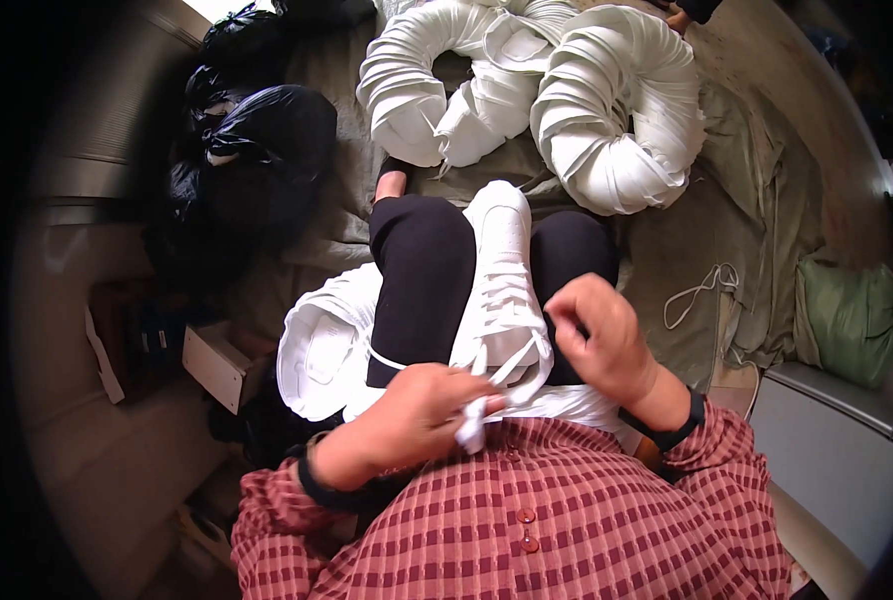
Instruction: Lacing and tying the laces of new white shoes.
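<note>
A white lace-up shoe upper lies between my knees with its toe pointing away from me. A white shoelace runs through its eyelets in crossing rows and hangs in loose loops at the near, open end. My left hand is closed on the shoelace near my belly, a bunched part of it showing below the fingers. To the right of the shoe, my right hand is raised with curled fingers. Whether its fingertips pinch a lace end cannot be made out.
Coiled stacks of white uppers lie ahead on a greenish cloth. Another white stack sits by my left thigh. Black bags are far left; a green bag and grey cabinet stand right. A person's hand shows at the top.
</note>
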The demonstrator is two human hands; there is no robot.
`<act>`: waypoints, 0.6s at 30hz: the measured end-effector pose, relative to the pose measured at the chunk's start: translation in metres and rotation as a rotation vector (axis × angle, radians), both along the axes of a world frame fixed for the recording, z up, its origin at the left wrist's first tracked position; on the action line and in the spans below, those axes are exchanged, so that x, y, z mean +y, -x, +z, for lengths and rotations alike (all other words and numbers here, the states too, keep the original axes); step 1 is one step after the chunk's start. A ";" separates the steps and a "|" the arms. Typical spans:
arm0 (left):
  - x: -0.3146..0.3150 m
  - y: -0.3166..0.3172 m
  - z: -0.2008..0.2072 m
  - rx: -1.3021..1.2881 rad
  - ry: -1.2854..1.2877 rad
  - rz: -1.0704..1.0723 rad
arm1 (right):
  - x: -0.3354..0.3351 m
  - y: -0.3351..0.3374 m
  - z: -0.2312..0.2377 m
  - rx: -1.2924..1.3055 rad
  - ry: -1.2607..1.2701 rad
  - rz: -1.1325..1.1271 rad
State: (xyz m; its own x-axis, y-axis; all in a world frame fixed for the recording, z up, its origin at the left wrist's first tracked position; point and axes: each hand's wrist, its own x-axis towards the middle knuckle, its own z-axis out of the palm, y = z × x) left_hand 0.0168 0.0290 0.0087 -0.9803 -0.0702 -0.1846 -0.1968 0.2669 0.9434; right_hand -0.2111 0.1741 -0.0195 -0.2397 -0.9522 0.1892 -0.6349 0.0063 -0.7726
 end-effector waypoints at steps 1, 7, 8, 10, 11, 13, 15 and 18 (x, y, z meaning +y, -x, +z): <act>-0.008 -0.014 0.005 -0.013 -0.185 0.050 | 0.007 -0.003 0.002 0.046 0.045 0.054; 0.001 -0.021 0.037 0.022 0.298 -0.079 | 0.023 -0.033 0.013 -0.098 -0.109 0.031; 0.006 -0.003 0.043 0.103 0.461 -0.201 | 0.022 -0.036 0.011 -0.093 -0.102 0.028; 0.020 0.023 0.039 0.270 0.528 -0.266 | 0.022 -0.041 0.004 0.014 -0.109 -0.049; 0.027 0.037 0.039 0.303 0.572 -0.301 | 0.023 -0.042 0.001 -0.002 -0.090 -0.095; 0.044 0.060 0.026 0.381 0.525 -0.353 | 0.023 -0.045 -0.011 -0.018 -0.106 -0.123; 0.058 0.069 0.013 0.432 0.520 -0.391 | 0.021 -0.049 -0.015 -0.005 -0.155 -0.157; 0.060 0.074 0.016 0.406 0.634 -0.363 | 0.023 -0.041 -0.015 -0.048 -0.113 -0.086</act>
